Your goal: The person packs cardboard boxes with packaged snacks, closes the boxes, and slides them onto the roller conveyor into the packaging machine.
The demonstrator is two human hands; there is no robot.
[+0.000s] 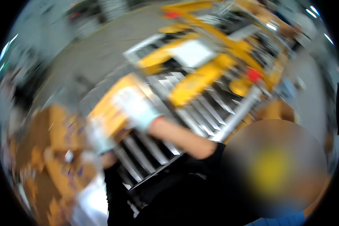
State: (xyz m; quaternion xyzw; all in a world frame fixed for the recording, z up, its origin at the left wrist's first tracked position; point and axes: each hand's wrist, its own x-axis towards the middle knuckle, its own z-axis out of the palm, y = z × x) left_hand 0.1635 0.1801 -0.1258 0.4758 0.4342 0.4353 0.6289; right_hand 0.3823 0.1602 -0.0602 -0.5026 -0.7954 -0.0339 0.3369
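A small cardboard box (108, 103) is between my two gloved hands, over the metal rollers of a conveyor (141, 152). My right hand (133, 105), in a white glove with a pale blue cuff, grips the box at its right side. At the near left end of the box, my left hand (98, 135) is pressed against it, also in a pale glove. Motion blur smears the fingers of both hands. Whether the box rests on the rollers or is lifted off them I cannot tell.
Beyond the box, a yellow-framed machine (203, 81) with a white panel (192, 52) and red knobs (254, 74) straddles the rollers. Large cardboard boxes (66, 128) stand at the left. Close on my right is another person (273, 169), blurred out.
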